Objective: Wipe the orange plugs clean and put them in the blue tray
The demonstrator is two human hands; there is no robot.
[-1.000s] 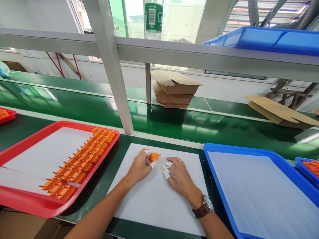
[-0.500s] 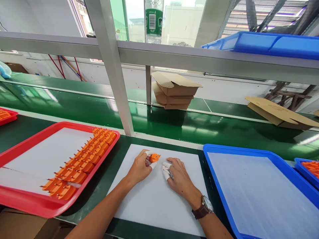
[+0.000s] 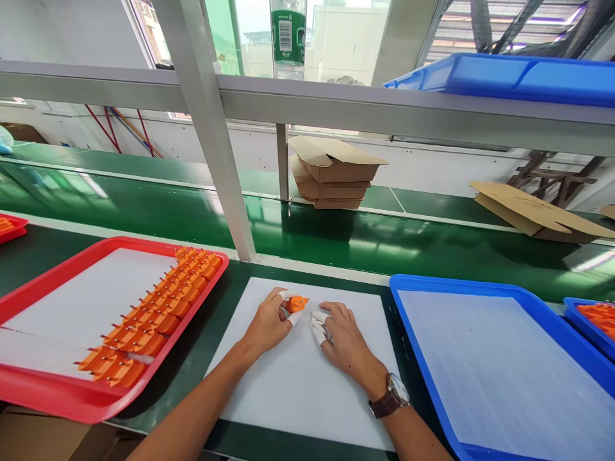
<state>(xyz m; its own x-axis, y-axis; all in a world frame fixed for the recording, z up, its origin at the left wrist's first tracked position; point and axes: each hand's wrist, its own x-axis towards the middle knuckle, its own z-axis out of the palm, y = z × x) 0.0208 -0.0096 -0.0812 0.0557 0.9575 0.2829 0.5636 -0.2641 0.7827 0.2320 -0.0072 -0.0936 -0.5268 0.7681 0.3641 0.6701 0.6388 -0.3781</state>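
Over a white sheet (image 3: 307, 384), my left hand (image 3: 269, 322) pinches a small orange plastic part (image 3: 297, 304) between thumb and forefinger, both capped in white finger cots. The part's narrow tip points right, towards my other hand. My right hand (image 3: 346, 340) is just right of it, fingers curled and pressed together, with white cots on the thumb and a finger. Something small and greyish shows between those fingertips, too small to name. A gap separates the orange part from my right fingertips.
To the left, a red tray (image 3: 108, 410) holds rows of orange parts (image 3: 158, 320) with thin pins sticking out. At right is a blue tray (image 3: 423, 358) with a pale lining; a smaller blue tray (image 3: 571, 314) of orange pieces sits beyond it. A metal post (image 3: 211, 141) rises behind the sheet.
The camera view has shifted slightly. Both hands keep nearly the same pose, and the orange part stays in my left fingers.
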